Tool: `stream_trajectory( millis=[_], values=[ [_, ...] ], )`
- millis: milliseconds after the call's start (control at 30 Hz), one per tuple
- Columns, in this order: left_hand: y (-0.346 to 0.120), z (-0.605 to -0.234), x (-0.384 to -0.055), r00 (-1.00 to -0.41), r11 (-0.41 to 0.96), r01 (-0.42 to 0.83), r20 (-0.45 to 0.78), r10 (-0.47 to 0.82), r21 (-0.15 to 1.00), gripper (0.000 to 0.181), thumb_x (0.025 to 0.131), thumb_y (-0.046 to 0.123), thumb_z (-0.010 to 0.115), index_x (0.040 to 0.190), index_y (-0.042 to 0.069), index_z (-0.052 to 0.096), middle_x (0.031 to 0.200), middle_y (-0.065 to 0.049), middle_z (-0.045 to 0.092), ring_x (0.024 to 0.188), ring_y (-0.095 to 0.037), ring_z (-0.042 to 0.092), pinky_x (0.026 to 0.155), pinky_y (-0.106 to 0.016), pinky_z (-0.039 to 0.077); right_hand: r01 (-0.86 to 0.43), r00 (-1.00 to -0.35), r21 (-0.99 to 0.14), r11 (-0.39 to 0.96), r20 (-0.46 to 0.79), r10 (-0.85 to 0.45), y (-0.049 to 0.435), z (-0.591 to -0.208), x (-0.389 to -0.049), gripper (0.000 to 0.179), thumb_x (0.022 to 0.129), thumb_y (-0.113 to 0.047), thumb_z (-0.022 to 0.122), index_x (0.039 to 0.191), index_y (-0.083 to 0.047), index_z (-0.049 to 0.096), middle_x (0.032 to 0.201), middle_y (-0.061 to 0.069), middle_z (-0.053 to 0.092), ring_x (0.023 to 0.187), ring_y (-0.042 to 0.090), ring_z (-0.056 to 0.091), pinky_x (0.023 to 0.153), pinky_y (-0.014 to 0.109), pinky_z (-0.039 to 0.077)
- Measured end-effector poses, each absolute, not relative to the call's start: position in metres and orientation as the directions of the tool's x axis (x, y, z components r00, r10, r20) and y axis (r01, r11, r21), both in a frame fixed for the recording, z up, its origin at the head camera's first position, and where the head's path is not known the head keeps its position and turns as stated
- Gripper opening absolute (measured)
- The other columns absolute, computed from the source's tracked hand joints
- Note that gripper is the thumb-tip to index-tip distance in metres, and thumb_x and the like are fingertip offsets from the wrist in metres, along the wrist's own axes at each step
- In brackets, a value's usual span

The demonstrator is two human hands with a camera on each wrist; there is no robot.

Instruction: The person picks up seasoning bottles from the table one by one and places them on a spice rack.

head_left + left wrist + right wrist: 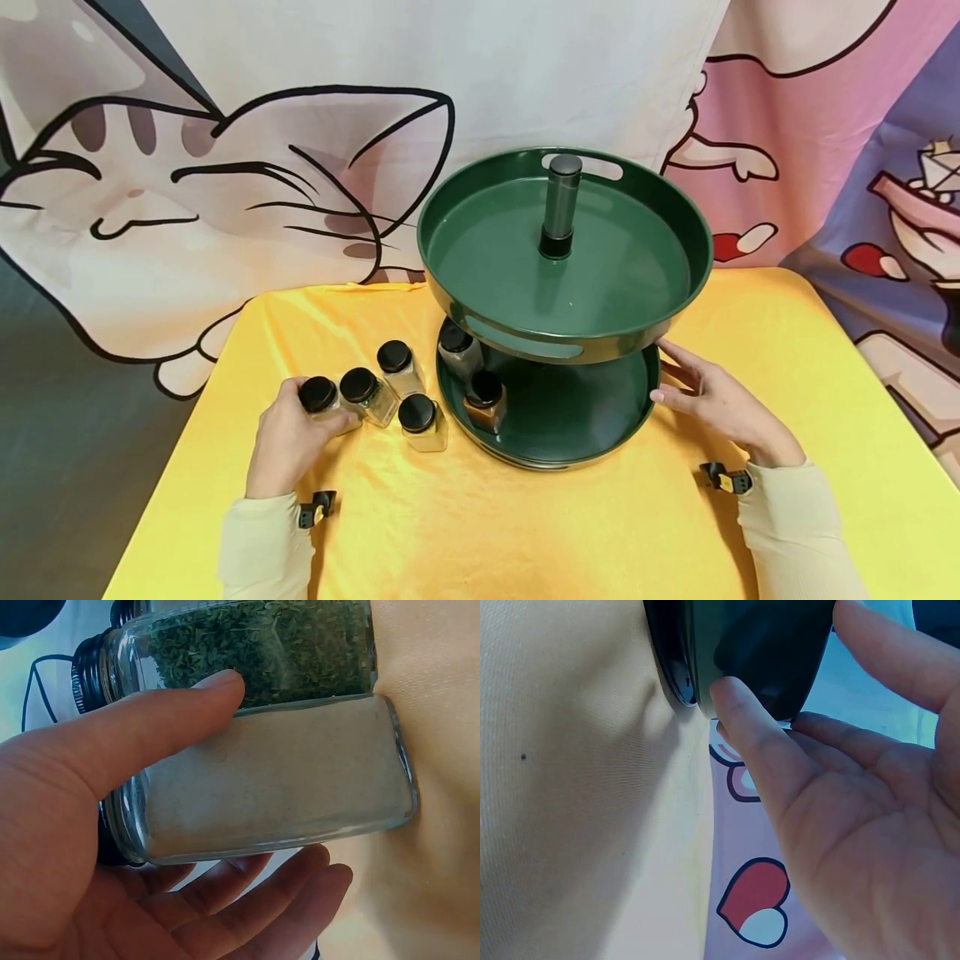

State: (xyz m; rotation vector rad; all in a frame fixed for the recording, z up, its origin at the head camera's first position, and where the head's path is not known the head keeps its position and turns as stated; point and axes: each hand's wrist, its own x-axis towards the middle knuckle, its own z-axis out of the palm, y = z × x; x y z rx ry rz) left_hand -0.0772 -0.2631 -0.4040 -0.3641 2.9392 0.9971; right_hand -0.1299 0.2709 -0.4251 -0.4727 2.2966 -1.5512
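My left hand (288, 433) grips a square glass spice jar (277, 780) of pale powder with a black lid, thumb on one side and fingers round the other. Against it stands a jar of green dried herbs (255, 652). Two more black-lidded jars, one at the back (405, 375) and one in front (425, 429), stand between these and a two-tier green tray. My right hand (716, 404) is at the right side of the lower tier (558, 417), its thumb tip at the outer wall and fingers extended behind. Two jars, one grey (461, 358) and one reddish-brown (486, 408), stand inside at the left.
The round upper tier (495, 242) overhangs the lower one and hides its back part. A dark post (561, 200) rises from its middle. Yellow cloth (480, 533) covers the table, and a printed cartoon curtain (517, 75) hangs close behind.
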Motion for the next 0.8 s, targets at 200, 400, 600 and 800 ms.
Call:
stream_trajectory(
  millis=[200, 400, 600, 800],
  values=[
    [-0.2635, -0.4054, -0.0775, -0.967, 0.761, -0.247, -0.106, -0.231, 0.600, 0.086, 0.078, 0.036, 0.087, 0.136, -0.008, 0.042, 0.116, -0.026, 0.063, 0.103, -0.043, 0.063, 0.088, -0.058, 0.049, -0.064, -0.879, -0.948, 0.312, -0.095, -0.468, 0.2698, -0.4259, -0.1306, 0.090, 0.094, -0.006, 0.070, 0.161, -0.006, 0.011, 0.163, 0.025, 0.013, 0.140, 0.054, 0.026, 0.096, 0.018, 0.045],
    [-0.2633, -0.4051, -0.0793, -0.963, 0.758, -0.255, -0.085, -0.257, 0.600, 0.086, 0.076, 0.035, 0.088, 0.135, -0.010, 0.043, 0.117, -0.029, 0.063, 0.107, -0.047, 0.062, 0.088, -0.059, 0.049, -0.052, -0.883, -0.942, 0.331, -0.112, -0.456, 0.2696, -0.4256, -0.1312, 0.098, 0.091, -0.009, 0.074, 0.162, -0.006, 0.006, 0.164, 0.026, 0.010, 0.141, 0.053, 0.025, 0.099, 0.020, 0.043],
    [-0.2632, -0.4049, -0.0791, -0.959, 0.763, -0.260, -0.063, -0.278, 0.592, 0.083, 0.075, 0.033, 0.088, 0.133, -0.010, 0.047, 0.116, -0.030, 0.065, 0.107, -0.050, 0.062, 0.088, -0.059, 0.050, -0.041, -0.883, -0.944, 0.329, -0.120, -0.454, 0.2688, -0.4271, -0.1298, 0.105, 0.088, -0.009, 0.078, 0.162, -0.008, 0.004, 0.164, 0.024, 0.009, 0.142, 0.052, 0.024, 0.099, 0.019, 0.043],
    [-0.2639, -0.4039, -0.0771, -0.957, 0.769, -0.268, -0.071, -0.280, 0.580, 0.084, 0.076, 0.033, 0.087, 0.133, -0.013, 0.046, 0.116, -0.033, 0.064, 0.104, -0.051, 0.062, 0.085, -0.059, 0.051, -0.036, -0.877, -0.945, 0.325, -0.126, -0.463, 0.2666, -0.4307, -0.1276, 0.110, 0.085, -0.009, 0.081, 0.162, -0.009, 0.002, 0.165, 0.024, 0.006, 0.143, 0.055, 0.021, 0.098, 0.022, 0.045]
  ],
)
